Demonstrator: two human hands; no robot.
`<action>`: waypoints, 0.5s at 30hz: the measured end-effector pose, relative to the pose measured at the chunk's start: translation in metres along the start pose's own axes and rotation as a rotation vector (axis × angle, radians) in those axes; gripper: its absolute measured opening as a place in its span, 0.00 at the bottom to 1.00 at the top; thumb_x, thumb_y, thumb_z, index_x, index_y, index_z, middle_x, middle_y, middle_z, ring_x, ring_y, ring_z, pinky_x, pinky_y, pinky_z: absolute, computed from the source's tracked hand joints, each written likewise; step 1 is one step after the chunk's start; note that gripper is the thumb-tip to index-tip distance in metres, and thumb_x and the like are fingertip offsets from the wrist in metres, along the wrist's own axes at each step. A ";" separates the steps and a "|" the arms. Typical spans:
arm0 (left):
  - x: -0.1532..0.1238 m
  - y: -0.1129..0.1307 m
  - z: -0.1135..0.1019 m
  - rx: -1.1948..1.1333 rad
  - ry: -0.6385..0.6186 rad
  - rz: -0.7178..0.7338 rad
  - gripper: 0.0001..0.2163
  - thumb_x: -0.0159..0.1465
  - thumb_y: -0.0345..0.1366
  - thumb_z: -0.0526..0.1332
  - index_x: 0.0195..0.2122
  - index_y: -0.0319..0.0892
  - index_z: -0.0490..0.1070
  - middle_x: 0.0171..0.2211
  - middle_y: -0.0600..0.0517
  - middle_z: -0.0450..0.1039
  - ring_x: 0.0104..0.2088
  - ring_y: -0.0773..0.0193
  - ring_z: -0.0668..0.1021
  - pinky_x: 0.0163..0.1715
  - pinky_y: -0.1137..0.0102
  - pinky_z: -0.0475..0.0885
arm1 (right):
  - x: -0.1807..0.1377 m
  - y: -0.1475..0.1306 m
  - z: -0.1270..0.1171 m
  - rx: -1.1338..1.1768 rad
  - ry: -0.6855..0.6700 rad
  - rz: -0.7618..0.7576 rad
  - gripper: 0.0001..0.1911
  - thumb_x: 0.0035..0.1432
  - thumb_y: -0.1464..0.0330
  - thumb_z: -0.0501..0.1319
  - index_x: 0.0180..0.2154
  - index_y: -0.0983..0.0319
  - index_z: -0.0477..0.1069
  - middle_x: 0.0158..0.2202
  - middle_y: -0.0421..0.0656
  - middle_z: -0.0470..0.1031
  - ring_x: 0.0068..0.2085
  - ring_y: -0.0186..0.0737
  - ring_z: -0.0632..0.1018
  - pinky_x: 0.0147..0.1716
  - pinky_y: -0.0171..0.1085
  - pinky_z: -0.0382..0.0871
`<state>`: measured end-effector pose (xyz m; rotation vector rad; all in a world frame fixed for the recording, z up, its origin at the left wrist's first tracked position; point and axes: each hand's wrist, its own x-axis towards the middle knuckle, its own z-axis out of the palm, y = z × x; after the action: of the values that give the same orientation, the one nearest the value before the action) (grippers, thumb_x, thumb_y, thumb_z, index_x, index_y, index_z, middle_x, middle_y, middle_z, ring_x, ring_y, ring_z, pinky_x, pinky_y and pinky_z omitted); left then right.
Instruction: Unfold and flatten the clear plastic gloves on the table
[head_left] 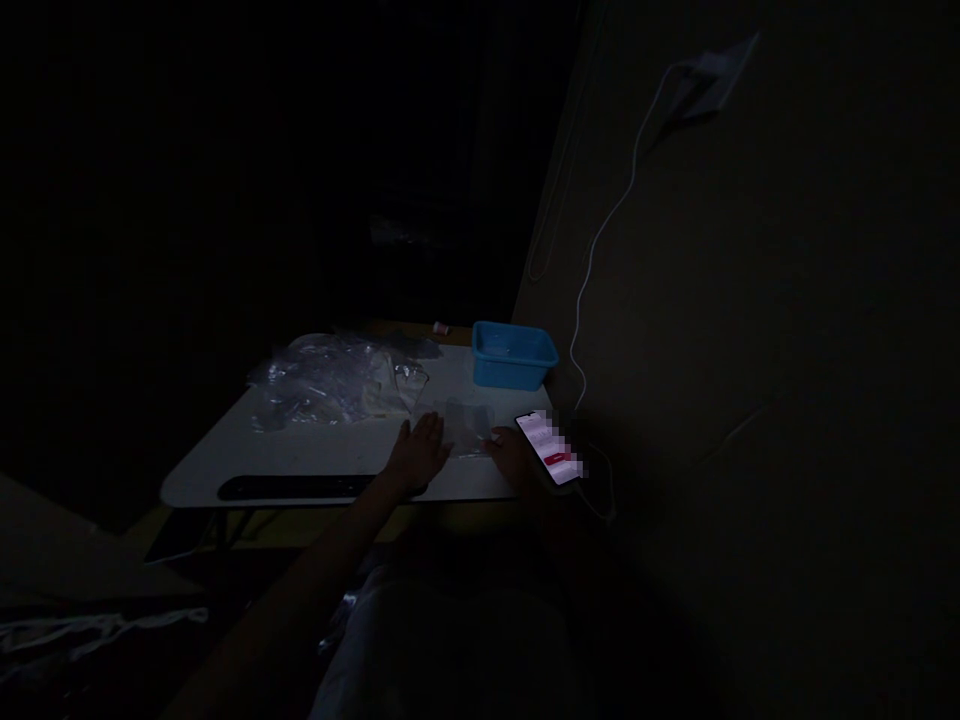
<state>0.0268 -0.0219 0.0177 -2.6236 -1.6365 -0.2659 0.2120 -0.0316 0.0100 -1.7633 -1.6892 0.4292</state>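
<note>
A clear plastic bag [468, 424] lies flat on the white table [300, 458] between my two hands. My left hand [420, 455] rests with fingers stretched out at the bag's left edge. On the opposite side, my right hand [510, 453] has its fingers bent together on the bag's right edge, seemingly pinching it. Dim light hides the finer detail of the fingers. To the left spreads a heap of crumpled clear plastic bags [322, 385].
A blue plastic basket [510, 374] stands at the table's back right corner. Beside my right hand is a lit phone [546, 445]. A white cable [592, 250] runs down the wall from a socket. A small pinkish item [441, 328] lies behind the table.
</note>
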 end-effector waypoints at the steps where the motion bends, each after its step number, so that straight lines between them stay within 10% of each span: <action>1: -0.001 0.000 0.001 0.020 0.007 -0.005 0.24 0.64 0.42 0.41 0.57 0.32 0.54 0.59 0.38 0.50 0.60 0.52 0.54 0.54 0.51 0.49 | 0.000 0.001 -0.001 0.000 0.011 0.006 0.15 0.50 0.68 0.59 0.41 0.65 0.70 0.36 0.48 0.76 0.38 0.41 0.75 0.38 0.38 0.68; 7: -0.003 0.002 0.003 0.101 0.009 -0.018 0.26 0.64 0.42 0.37 0.58 0.31 0.51 0.60 0.39 0.49 0.60 0.53 0.53 0.54 0.52 0.49 | -0.008 -0.023 -0.003 -0.191 0.195 -0.159 0.17 0.54 0.74 0.50 0.44 0.68 0.69 0.42 0.51 0.73 0.44 0.43 0.72 0.44 0.39 0.65; 15: -0.003 0.001 0.000 0.123 -0.056 -0.016 0.25 0.61 0.37 0.42 0.59 0.33 0.49 0.61 0.41 0.46 0.61 0.54 0.52 0.54 0.52 0.49 | -0.016 -0.053 0.033 -0.471 -0.039 -0.514 0.26 0.62 0.61 0.42 0.55 0.69 0.57 0.57 0.52 0.59 0.58 0.45 0.58 0.55 0.49 0.49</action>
<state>0.0259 -0.0252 0.0168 -2.5504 -1.6344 -0.0898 0.1487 -0.0424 0.0170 -1.5307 -2.3146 -0.1810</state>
